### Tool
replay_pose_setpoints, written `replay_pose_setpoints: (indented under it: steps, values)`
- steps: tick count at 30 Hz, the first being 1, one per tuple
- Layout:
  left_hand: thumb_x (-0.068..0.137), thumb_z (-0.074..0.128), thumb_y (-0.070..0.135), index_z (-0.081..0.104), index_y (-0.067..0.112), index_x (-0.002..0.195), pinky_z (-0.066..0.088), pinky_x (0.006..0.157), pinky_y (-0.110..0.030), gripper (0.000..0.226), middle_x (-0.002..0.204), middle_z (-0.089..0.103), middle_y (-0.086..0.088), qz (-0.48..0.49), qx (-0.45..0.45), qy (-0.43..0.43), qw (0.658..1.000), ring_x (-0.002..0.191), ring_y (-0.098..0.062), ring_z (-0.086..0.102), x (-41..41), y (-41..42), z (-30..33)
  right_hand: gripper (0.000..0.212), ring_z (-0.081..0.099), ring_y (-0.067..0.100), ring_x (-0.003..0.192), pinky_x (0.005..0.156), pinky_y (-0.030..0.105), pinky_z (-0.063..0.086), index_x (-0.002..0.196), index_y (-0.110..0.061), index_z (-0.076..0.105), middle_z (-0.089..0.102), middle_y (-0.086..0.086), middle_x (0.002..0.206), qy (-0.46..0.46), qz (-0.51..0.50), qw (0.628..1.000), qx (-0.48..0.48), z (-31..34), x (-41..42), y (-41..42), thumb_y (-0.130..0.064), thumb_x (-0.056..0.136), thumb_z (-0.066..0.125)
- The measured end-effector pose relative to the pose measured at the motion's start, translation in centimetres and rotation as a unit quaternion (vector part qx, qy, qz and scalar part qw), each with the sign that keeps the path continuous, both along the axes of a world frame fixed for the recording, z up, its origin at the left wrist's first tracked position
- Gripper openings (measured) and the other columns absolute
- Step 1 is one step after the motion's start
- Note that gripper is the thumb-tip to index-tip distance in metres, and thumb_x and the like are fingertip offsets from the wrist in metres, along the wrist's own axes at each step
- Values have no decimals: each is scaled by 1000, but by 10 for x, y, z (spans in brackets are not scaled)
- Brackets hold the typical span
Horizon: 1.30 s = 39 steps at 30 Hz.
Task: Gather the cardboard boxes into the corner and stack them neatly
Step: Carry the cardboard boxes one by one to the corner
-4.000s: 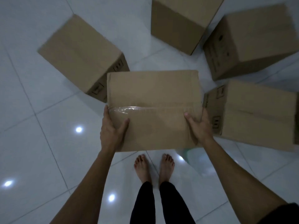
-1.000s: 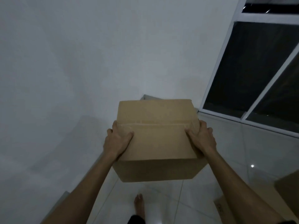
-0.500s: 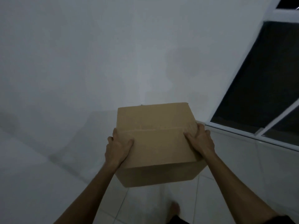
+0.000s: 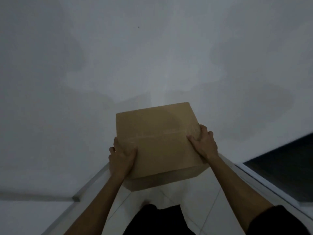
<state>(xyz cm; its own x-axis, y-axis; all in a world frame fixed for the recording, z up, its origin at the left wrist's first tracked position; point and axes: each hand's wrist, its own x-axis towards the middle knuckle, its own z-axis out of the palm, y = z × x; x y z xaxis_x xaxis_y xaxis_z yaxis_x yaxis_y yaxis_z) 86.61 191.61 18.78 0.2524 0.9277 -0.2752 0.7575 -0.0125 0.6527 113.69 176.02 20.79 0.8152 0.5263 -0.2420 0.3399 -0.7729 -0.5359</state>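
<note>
I hold one brown cardboard box (image 4: 159, 139) in front of me, above the white tiled floor (image 4: 194, 206), close to the room's corner. A taped seam runs across its top. My left hand (image 4: 122, 158) grips its left side, thumb on top and fingers curled round the edge. My right hand (image 4: 204, 143) grips the right side the same way. The box's underside is hidden. No other boxes are in view.
White walls (image 4: 118, 56) meet in the corner right behind the box. A grey skirting (image 4: 88, 189) runs along the left wall's foot. A dark window with a white frame (image 4: 284, 167) lies low on the right. My dark trousers show at the bottom.
I have stepped closer to the corner with the box, turning left; the window has slid out to the right edge. Both hands keep the same grip.
</note>
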Motion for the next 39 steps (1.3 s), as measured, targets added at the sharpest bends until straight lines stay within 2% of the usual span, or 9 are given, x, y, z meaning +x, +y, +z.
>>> replay_pose_setpoints:
  steps: [5,11,16,21,24,30,34,39]
  values:
    - [82,60,64,7,28,152,47,89,-52,94,142,35,-13,45,-24,-6,999,120,-42,50,70,35,-41,83,57,39,109,90,49,46,147,-28,27,44,14,133,13,53,998,-28,-43,89,71,-67,82,60]
    - [82,65,56,6,25,152,43,98,-58,97,149,31,-11,117,-94,4,989,127,-42,45,149,73,-105,82,57,40,109,92,52,46,147,-32,26,42,13,134,37,101,991,-73,-114,180,155,-67,82,60]
    - [82,68,51,8,22,152,43,97,-56,96,148,32,-11,172,-121,15,978,125,-43,48,204,97,-169,77,58,38,106,87,48,46,145,-35,26,43,11,131,45,152,983,-91,-187,240,209,-61,84,64]
    - [85,67,47,8,19,153,40,100,-54,94,150,32,-11,225,-133,22,965,126,-40,48,251,113,-256,75,59,37,102,87,48,48,143,-39,27,42,9,128,74,187,975,-94,-285,287,250,-59,82,67]
    - [85,67,45,10,19,153,41,100,-55,92,150,32,-11,250,-141,21,958,126,-41,48,276,118,-313,79,57,39,106,85,44,46,147,-34,27,42,12,129,84,214,967,-106,-352,314,268,-52,83,70]
    - [84,71,40,9,20,153,43,100,-55,96,152,32,-9,260,-154,14,953,128,-38,47,319,125,-418,89,51,39,121,94,48,44,152,-29,23,36,13,145,91,240,959,-122,-462,363,293,-49,82,74]
    - [84,72,38,5,21,154,44,99,-56,98,153,31,-10,268,-149,15,952,128,-39,47,338,136,-462,92,48,39,126,98,48,42,154,-27,21,31,13,151,90,266,952,-119,-505,380,317,-47,82,74]
    - [85,71,39,3,22,155,45,99,-58,99,155,27,-9,267,-127,20,955,131,-38,45,348,147,-485,95,45,37,131,101,48,41,155,-28,18,26,9,156,89,281,951,-98,-530,388,331,-47,82,74]
